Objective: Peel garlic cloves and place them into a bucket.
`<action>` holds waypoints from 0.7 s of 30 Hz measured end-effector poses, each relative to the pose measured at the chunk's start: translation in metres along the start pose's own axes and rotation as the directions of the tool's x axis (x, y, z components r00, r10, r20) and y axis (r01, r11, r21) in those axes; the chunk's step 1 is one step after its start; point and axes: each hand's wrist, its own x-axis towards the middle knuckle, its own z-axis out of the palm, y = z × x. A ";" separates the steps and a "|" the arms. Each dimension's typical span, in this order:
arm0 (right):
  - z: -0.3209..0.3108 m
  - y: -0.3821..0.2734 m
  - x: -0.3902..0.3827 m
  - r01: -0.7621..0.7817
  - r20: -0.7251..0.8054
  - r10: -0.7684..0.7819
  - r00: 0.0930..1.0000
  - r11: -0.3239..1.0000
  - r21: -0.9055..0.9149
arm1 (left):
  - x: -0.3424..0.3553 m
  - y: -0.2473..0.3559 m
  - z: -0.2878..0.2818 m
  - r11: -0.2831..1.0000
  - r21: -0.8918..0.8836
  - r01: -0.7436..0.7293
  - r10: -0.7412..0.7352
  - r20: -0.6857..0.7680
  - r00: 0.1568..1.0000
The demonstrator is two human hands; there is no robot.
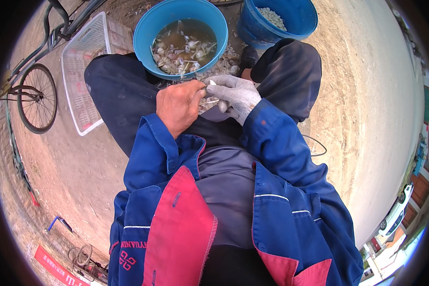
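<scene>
Hands met over our lap: our bare left hand (178,106) and gloved right hand (236,95) were pinched together on a small pale garlic clove (212,84), its long axis hidden between the fingertips. At twelve o'clock, just beyond, stood the blue basin (181,35) of soaking cloves; at one o'clock, the blue bucket (277,19) of peeled ones.

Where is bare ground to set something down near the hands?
Bare dirt lies right of the right knee, and left beyond the white crate. Crowded ahead: the soaking basin, the blue bucket and scattered peels between them.
</scene>
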 end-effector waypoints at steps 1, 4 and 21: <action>0.002 -0.002 0.001 0.005 0.009 -0.005 1.000 1.000 -0.015 | 0.000 -0.001 0.000 1.000 0.002 -0.002 0.002 -0.011 1.000; 0.008 -0.011 -0.006 -0.002 -0.017 0.002 1.000 1.000 -0.028 | 0.001 -0.004 -0.001 1.000 0.003 0.028 -0.027 -0.038 0.999; -0.004 -0.015 -0.008 0.058 0.115 -0.076 0.990 0.986 0.157 | 0.002 -0.024 -0.012 0.962 -0.002 0.275 -0.275 -0.008 0.962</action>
